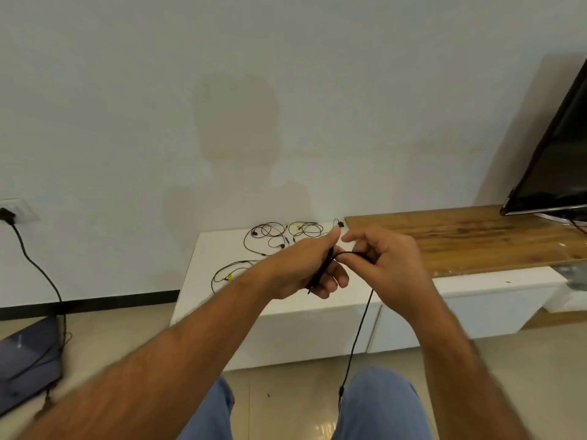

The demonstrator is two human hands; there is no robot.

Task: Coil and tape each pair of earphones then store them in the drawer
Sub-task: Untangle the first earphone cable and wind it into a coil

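Earphone cable (360, 325) runs between both fists, left hand (305, 268) and right hand (381, 258) pinching it.

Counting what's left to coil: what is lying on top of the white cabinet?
On the white cabinet, loose earphones lie tangled near the wall, and another cable with a yellow tag sits nearer. The left hand and right hand cover part of the top, so the count is uncertain.
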